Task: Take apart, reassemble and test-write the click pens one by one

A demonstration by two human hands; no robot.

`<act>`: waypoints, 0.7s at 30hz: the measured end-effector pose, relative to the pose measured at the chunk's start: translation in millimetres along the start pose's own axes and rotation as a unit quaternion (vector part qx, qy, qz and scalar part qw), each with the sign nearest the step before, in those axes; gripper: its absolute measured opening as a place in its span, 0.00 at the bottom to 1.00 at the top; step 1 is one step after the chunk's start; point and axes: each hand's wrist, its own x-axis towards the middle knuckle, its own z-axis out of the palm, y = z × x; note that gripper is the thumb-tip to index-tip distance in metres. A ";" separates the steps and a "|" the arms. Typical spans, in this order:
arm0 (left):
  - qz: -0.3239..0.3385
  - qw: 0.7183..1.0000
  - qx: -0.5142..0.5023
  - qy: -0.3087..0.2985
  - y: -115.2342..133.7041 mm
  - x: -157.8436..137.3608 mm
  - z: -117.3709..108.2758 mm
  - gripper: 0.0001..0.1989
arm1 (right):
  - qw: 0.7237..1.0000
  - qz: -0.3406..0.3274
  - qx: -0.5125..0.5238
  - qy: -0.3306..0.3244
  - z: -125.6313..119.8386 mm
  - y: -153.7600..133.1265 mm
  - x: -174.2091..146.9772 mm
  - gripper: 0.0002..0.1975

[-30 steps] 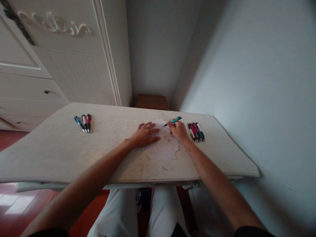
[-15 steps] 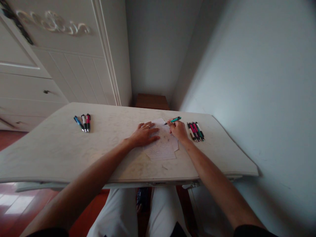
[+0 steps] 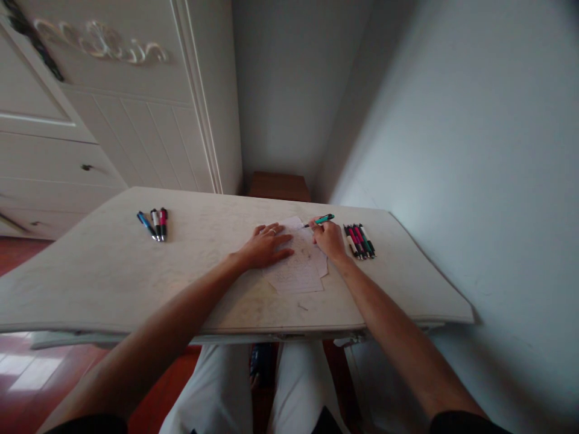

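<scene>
Several overlapping sheets of paper with faint scribbles lie on the white table. My left hand rests flat on their left side, fingers spread, a ring on one finger. In my right hand is a green and black pen, gripped between thumb and fingers. Its tip points left and meets the upper part of the paper, or hovers just above it; I cannot tell which. Parts of the sheets are hidden under both hands.
Several pens lie side by side right of my right hand. Three more, a blue pen, a white pen and a red pen, lie at the far left. A wall borders the right; a white cabinet stands behind left.
The view has shifted very slightly. My right hand and the pen have moved a tiny bit to the right at most; my left hand stays flat on the paper.
</scene>
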 end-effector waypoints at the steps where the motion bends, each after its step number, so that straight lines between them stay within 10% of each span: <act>1: 0.000 1.000 0.001 0.000 0.1 0.0 -0.1 0.28 | 1.000 0.000 0.001 0.000 -0.1 0.1 0.0 0.18; 21: 0.001 1.000 0.002 -0.003 3.0 -0.7 -4.1 0.27 | 0.999 0.001 0.050 0.019 -8.3 -3.7 -2.0 0.15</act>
